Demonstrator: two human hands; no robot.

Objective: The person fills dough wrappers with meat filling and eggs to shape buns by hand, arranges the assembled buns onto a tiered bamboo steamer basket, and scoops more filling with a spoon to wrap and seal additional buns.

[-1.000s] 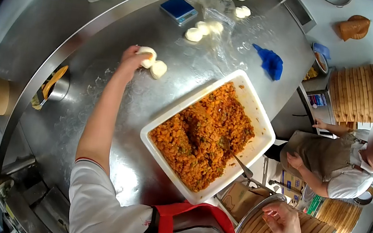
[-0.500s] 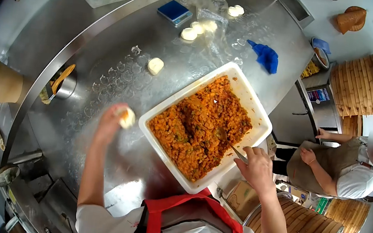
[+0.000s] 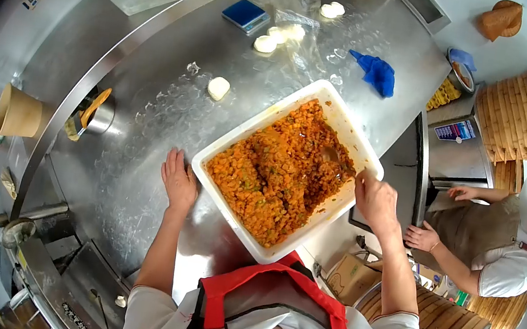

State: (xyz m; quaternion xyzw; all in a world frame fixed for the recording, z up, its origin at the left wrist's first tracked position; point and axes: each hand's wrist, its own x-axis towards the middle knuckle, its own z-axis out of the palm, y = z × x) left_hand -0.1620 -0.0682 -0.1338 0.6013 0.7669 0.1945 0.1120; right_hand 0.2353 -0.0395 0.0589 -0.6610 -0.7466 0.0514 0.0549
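My left hand [image 3: 180, 183] lies on the steel table [image 3: 118, 191] with its fingers stretched out, holding nothing, at the left edge of a white plastic tub [image 3: 247, 233]. Chunky orange-brown filling [image 3: 276, 173] is heaped in the tub. At the tub's right rim, my right hand [image 3: 376, 200] is closed around the handle of a spoon [image 3: 331, 154], which is mostly hidden by fingers and filling. One round white dough piece [image 3: 218, 88] sits beyond the tub, and several more dough pieces [image 3: 265, 44] lie farther back.
A blue scale [image 3: 246, 15] and a blue cloth [image 3: 375, 72] lie at the back. Left stands a metal pot [image 3: 101, 118] with utensils. A small white lump [image 3: 121, 301] rests lower left. On the right are bamboo steamers [image 3: 523, 117] and a co-worker [image 3: 488, 243].
My left hand has let go of the filled dough piece and now lies flat beside the tub. My right hand and the spoon have moved up along the tub's right side.
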